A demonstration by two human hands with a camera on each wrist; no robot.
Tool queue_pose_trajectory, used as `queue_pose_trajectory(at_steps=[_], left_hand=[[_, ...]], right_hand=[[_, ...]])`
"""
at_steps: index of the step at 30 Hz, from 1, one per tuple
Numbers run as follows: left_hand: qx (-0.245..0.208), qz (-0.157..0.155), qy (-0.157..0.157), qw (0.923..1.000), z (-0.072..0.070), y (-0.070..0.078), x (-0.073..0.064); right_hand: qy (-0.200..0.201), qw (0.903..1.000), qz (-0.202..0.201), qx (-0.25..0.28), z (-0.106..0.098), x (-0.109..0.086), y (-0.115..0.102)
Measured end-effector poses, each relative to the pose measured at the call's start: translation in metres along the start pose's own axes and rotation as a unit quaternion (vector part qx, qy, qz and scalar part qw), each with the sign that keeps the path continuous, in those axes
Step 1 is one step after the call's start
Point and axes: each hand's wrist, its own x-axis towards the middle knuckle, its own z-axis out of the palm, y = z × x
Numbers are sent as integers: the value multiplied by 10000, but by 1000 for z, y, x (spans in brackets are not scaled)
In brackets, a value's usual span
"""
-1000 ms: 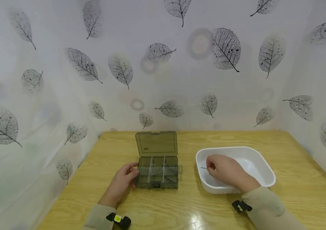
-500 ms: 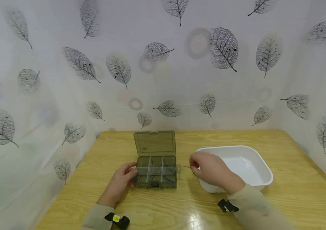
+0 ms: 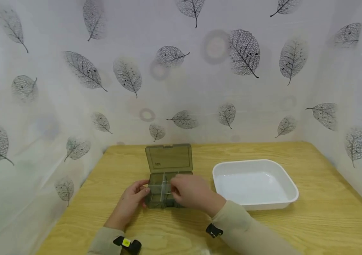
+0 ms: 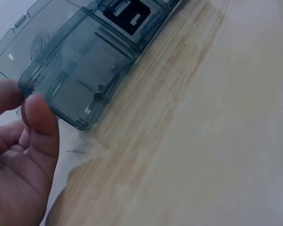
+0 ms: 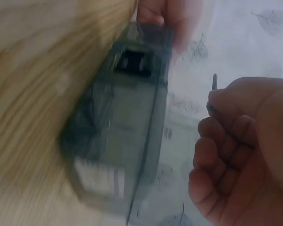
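A smoky translucent compartment box (image 3: 156,180) stands on the table with its lid (image 3: 169,158) raised at the back. My left hand (image 3: 129,201) pinches the box's left wall between thumb and fingers. In the left wrist view a screw (image 4: 103,92) shows through the wall, lying in a compartment. Over the box's right half is my right hand (image 3: 193,191), hiding several compartments. Its thumb and index finger pinch a thin metal screw (image 5: 214,83), seen in the right wrist view with its tip pointing up and the other fingers curled.
A white tray (image 3: 267,207) sits to the right of the box on the wooden table (image 3: 315,177). Behind and at both sides hangs a pale curtain (image 3: 200,81) printed with leaves. Both wrists wear black straps.
My right hand has carried the screw left, out of the white tray and over to the box. The left hand stays at the box's left side. The head view has shifted slightly.
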Motion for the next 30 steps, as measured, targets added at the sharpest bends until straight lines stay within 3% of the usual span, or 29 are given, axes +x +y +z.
queue_pose_trajectory(at_steps=[8,12,23,30], left_hand=[[-134,3,-38,9999,-1,-2,-2],[-147,-19,-93,9998,0,-1,-2],[113,-96,-4,9999,0,5,-3],[100,-82,102,9999,-1,15,0]], right_hand=[[-107,9990,-192,-381,18,30,-24],[-306,9993,14,-234,25,31,-23],[124,9924,788,933,8,4,20],[166,9773,1313,1654,-9,-5,41]])
